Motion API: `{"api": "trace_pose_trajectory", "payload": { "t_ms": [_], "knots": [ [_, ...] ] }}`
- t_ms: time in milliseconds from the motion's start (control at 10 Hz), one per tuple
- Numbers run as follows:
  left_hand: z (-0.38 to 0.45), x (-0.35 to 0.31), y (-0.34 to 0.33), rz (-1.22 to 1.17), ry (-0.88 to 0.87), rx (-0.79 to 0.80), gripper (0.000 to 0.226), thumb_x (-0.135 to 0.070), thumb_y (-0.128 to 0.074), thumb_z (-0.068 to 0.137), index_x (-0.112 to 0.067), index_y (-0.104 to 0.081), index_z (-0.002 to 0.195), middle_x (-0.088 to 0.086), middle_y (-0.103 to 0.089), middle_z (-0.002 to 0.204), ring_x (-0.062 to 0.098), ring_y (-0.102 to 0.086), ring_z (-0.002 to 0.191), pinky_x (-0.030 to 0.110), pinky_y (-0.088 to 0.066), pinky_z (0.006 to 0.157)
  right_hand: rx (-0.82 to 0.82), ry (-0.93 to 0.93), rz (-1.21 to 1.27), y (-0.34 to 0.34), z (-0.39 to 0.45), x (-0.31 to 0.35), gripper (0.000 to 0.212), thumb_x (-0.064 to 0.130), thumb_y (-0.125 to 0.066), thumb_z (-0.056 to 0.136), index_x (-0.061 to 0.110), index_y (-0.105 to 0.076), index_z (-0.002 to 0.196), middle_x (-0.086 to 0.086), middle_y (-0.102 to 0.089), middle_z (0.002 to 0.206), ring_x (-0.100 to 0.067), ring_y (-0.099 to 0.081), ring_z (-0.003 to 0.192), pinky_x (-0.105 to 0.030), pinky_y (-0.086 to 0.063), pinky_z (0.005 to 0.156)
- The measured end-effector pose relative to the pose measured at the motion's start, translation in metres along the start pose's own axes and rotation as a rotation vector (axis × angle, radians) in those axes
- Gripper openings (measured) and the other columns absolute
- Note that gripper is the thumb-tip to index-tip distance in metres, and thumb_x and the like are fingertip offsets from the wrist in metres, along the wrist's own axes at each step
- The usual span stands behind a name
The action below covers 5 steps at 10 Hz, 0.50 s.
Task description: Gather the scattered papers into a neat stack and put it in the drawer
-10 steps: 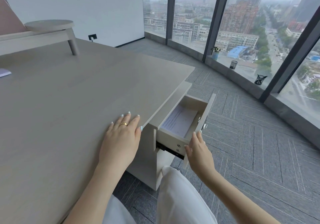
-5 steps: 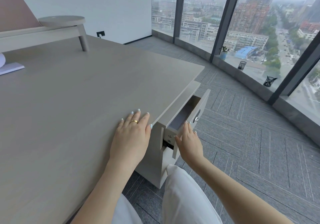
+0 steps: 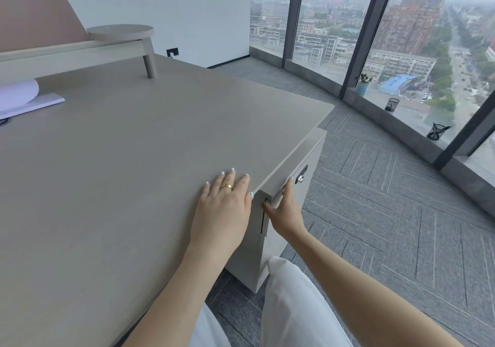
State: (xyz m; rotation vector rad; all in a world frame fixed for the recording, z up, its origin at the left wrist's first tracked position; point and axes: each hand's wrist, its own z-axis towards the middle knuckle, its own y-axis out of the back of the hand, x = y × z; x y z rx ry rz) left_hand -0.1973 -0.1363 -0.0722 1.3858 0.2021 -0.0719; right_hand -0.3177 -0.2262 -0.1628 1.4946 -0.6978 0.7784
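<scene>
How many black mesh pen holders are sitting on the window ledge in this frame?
2. One pen holder stands upright on the window ledge near the small potted plant; the second pen holder sits further right, tilted. Others beyond the frame edge would be hidden.

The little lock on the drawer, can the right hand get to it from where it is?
Probably yes. The right hand rests on the drawer front, and the lock sits just beyond its fingertips with nothing between.
</scene>
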Motion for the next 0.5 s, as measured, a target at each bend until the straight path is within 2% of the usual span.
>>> {"api": "trace_pose_trajectory", "payload": {
  "t_ms": [100, 200, 300, 400, 500],
  "knots": [
    [0.000, 0.000, 0.000, 0.017, -0.001, 0.004, 0.045, -0.033, -0.020, 0.100, -0.023, -0.028, 0.144, 0.005, -0.023, 0.157, 0.021, -0.019, 0.145, 0.039, -0.016, 0.115, -0.066, -0.022, 0.082, -0.009, -0.002, 0.005, 0.074, 0.017, -0.060, 0.082, 0.015, -0.019, 0.143, 0.003, -0.048, 0.138, -0.020, -0.051, 0.122, -0.024, -0.036, 0.074],
    [0.000, -0.002, 0.000, 0.027, -0.013, 0.013, 0.046, -0.033, -0.019, 0.100, -0.024, -0.025, 0.145, 0.004, -0.021, 0.158, 0.021, -0.018, 0.146, 0.040, -0.015, 0.116, -0.123, -0.019, 0.121, -0.013, 0.003, 0.004, 0.047, 0.013, -0.055, 0.082, 0.016, -0.037, 0.125, 0.001, -0.059, 0.120, -0.024, -0.058, 0.110, -0.026, -0.035, 0.068],
    [0.002, -0.001, 0.000, 0.020, -0.012, 0.030, 0.047, -0.033, -0.019, 0.100, -0.024, -0.024, 0.146, 0.005, -0.020, 0.158, 0.021, -0.017, 0.146, 0.040, -0.015, 0.116, -0.056, -0.001, 0.047, -0.002, 0.002, 0.002, 0.049, 0.017, -0.055, 0.085, 0.018, -0.037, 0.131, 0.002, -0.056, 0.130, -0.024, -0.054, 0.117, -0.027, -0.036, 0.074],
    [0.002, -0.001, 0.000, -0.001, -0.007, 0.008, 0.047, -0.033, -0.020, 0.100, -0.023, -0.025, 0.146, 0.005, -0.020, 0.158, 0.021, -0.017, 0.146, 0.040, -0.014, 0.116, 0.018, 0.063, 0.010, 0.014, 0.002, -0.003, 0.059, 0.020, -0.057, 0.088, 0.018, -0.032, 0.141, 0.000, -0.048, 0.142, -0.025, -0.046, 0.129, -0.031, -0.038, 0.091],
    [-0.001, 0.000, 0.001, 0.007, -0.035, 0.045, 0.047, -0.033, -0.022, 0.100, -0.025, -0.022, 0.147, 0.002, -0.017, 0.159, 0.019, -0.014, 0.146, 0.037, -0.012, 0.117, -0.056, 0.051, 0.118, 0.027, -0.004, 0.002, 0.062, 0.020, -0.056, 0.091, 0.016, -0.027, 0.146, -0.001, -0.037, 0.151, -0.018, -0.033, 0.140, -0.027, -0.027, 0.108]
  ]
}}
